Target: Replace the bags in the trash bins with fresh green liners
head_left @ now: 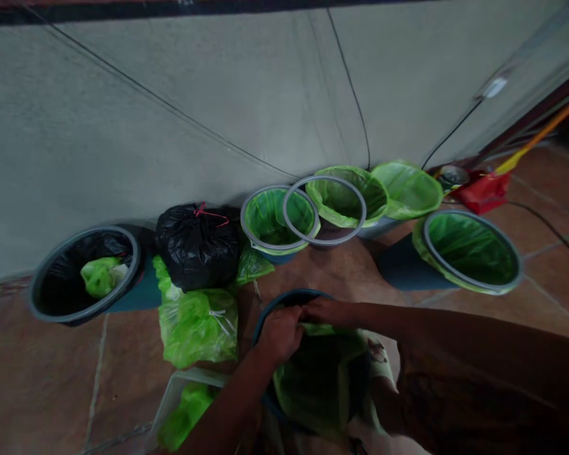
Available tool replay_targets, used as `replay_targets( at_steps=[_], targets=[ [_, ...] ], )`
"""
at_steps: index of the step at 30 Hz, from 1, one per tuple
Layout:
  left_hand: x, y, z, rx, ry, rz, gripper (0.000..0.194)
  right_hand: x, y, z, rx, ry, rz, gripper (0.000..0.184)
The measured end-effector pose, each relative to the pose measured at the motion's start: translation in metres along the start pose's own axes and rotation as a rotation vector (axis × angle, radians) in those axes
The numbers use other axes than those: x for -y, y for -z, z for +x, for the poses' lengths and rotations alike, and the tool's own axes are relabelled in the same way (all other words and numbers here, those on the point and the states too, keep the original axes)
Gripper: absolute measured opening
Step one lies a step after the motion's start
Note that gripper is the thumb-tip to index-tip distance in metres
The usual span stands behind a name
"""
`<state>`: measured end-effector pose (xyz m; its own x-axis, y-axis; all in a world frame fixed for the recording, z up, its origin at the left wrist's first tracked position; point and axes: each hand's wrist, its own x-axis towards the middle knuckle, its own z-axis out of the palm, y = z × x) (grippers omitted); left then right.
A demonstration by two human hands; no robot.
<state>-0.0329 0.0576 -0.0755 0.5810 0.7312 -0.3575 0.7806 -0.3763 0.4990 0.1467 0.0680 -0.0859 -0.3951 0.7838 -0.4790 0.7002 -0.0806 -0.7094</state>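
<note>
A dark blue bin (260, 341) stands below me with a green bin liner (317, 379) inside it. Both hands meet at the bin's far rim. My left hand (281, 333) is closed on the liner's edge at the far left of the opening. Right beside it, my right hand (329, 312) grips the same edge, fingers bent and partly hidden. The liner drapes down the inside and lies over part of the near right rim.
Lined bins line the wall, among them one with a grey ring (289, 243); a loose grey ring (325, 242) leans beside it. At left are a black-lined bin (42, 278), a tied black bag (196, 253) and a green bag (199, 328). A red dustpan (486, 193) lies right.
</note>
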Motion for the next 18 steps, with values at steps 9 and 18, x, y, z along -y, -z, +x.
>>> replay_targets(
  at_steps=[9, 18],
  targets=[
    [-0.011, 0.007, -0.007, -0.037, -0.043, 0.037, 0.021, 0.003, 0.022, -0.048, 0.006, -0.029, 0.006, 0.014],
    [0.003, 0.042, -0.025, -0.056, 0.032, -0.033, 0.012, -0.011, 0.037, -0.044, -0.211, -0.091, -0.222, 0.008]
  ],
)
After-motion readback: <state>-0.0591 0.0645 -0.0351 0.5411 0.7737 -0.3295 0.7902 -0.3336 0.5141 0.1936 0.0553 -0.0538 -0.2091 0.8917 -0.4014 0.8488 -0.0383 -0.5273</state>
